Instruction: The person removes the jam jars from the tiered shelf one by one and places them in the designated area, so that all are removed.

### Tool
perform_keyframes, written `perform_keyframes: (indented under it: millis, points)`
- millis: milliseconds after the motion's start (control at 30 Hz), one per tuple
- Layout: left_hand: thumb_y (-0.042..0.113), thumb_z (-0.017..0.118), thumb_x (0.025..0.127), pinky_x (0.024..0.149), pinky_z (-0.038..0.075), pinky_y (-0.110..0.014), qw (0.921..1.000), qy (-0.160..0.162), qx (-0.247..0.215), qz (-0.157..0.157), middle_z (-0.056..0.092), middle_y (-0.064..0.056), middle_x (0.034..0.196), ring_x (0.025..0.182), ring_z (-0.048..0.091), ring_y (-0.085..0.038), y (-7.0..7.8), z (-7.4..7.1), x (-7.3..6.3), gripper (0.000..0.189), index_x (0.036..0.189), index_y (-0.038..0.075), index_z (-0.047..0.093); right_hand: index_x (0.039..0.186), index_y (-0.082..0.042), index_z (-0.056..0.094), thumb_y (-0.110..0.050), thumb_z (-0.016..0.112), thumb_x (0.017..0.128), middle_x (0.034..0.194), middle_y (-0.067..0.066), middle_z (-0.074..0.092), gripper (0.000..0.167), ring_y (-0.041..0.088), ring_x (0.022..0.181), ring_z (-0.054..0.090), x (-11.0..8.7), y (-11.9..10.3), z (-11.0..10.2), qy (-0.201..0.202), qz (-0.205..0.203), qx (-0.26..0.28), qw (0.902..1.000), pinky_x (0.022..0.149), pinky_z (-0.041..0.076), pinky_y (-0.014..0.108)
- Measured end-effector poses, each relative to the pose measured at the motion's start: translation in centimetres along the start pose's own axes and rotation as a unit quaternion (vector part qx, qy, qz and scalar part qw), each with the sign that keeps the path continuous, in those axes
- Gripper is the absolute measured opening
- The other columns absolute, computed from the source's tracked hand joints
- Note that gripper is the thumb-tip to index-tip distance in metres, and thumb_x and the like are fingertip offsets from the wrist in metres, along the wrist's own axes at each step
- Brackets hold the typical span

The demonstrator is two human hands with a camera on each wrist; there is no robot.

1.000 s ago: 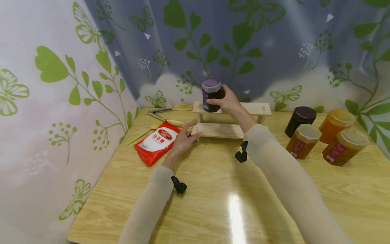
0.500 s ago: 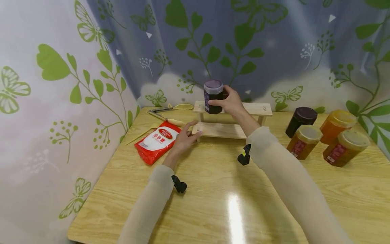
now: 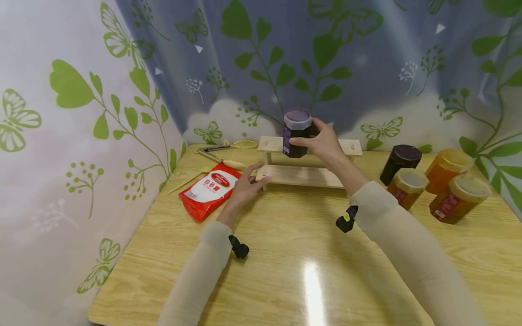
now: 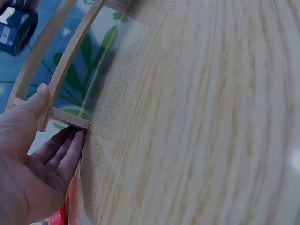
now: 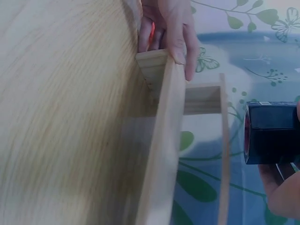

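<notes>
My right hand (image 3: 326,142) grips a dark hexagonal jar (image 3: 291,144) with a purple and white lid, held upright. In the right wrist view a gap shows between this jar (image 5: 269,133) and the upper board of a two-step wooden shelf (image 3: 302,175). The left hand (image 3: 246,186) holds the left end of the lower step. Its thumb lies on the board and its fingers reach round the end support (image 4: 70,118), as the left wrist view shows.
A red and white bag (image 3: 210,190), tongs (image 3: 216,154) and a yellow-handled utensil (image 3: 185,183) lie left of the shelf. At right stand a dark jar (image 3: 401,160), an orange jar (image 3: 446,172) and two brownish jars (image 3: 456,203). A patterned curtain (image 3: 367,81) hangs behind.
The right hand has carried the jar to the right along the shelf and slightly down in the head view. The left hand has stayed on the shelf's left end.
</notes>
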State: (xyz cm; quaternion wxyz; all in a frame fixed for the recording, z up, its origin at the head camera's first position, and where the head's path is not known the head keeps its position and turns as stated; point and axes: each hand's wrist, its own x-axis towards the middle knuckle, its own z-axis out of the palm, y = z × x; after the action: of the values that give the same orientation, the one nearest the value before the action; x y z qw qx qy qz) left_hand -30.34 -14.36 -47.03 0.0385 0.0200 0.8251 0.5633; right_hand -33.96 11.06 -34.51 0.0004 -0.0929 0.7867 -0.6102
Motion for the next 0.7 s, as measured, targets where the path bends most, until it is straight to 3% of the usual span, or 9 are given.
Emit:
perform_keyframes:
  millis: [200,433,700]
  points:
    - [0.042,0.071,0.1,0.078,0.05,-0.034,1.0,0.001,-0.002,0.003,0.076,-0.013,0.104,0.089,0.066,-0.022,-0.1,0.1,0.1,0.06,0.154,0.034,0.049,0.152,-0.019,0.052,-0.032,0.091,0.083,0.145,0.007,0.057,0.08,0.026,0.132,0.053,-2.0,-1.4,-3.0,0.009,-0.004,-0.007,0.9999,0.113,0.039,0.052]
    - [0.04,0.072,0.1,0.075,0.049,-0.033,1.0,0.003,-0.004,0.004,0.075,-0.016,0.101,0.088,0.066,-0.023,-0.1,0.3,-0.2,0.059,0.154,0.035,0.05,0.159,-0.021,0.044,-0.037,0.087,0.086,0.152,0.01,0.049,0.086,0.029,0.143,0.043,-5.2,-3.1,-7.1,0.027,0.013,-0.017,0.9994,0.117,0.034,0.055]
    - [0.045,0.072,0.098,0.077,0.05,-0.035,0.9999,0.008,0.014,0.004,0.076,-0.009,0.105,0.086,0.066,-0.021,-0.1,0.1,-0.2,0.058,0.152,0.04,0.05,0.158,-0.029,0.044,-0.041,0.085,0.088,0.151,0.003,0.051,0.082,0.028,0.144,0.041,-8.6,-2.2,-12.8,0.065,0.035,-0.061,0.9954,0.12,0.028,0.058]
